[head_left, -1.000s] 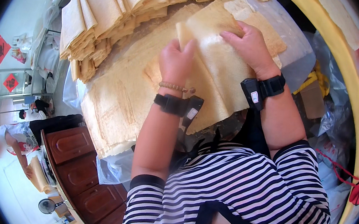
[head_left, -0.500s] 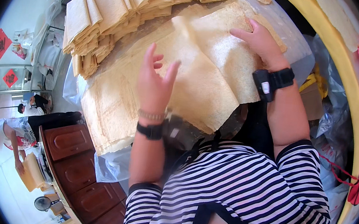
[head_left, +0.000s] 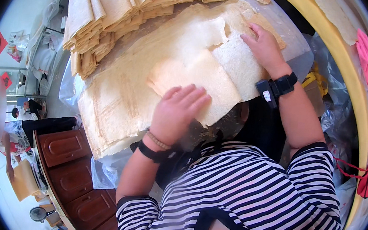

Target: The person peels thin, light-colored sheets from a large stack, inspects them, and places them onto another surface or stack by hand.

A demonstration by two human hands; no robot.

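Before me lies a stack of large thin beige sheets (head_left: 118, 103), which look like dried bean curd skin. A smaller sheet (head_left: 216, 80) is folded over on top. My left hand (head_left: 177, 112) rests flat on the near left part of this folded piece, fingers stretched out and slightly blurred. At the right, my right hand (head_left: 265, 47) is above the paler sheet (head_left: 239, 58), thumb and fingers apart, with its fingertips by the far right edge. Neither hand grips anything that I can see.
Several folded sheets (head_left: 115, 4) stand in overlapping rows along the far left of the table (head_left: 287, 31). Clear plastic (head_left: 106, 174) hangs at its left edge. Brown cabinets (head_left: 61, 149) are at left, where another person handles a yellowish stack (head_left: 24, 179). A yellow rail (head_left: 352, 92) curves at right.
My left hand has come down from the air onto the sheet. The top sheet, spread broadly before, is now folded over. My right hand has shifted only slightly.
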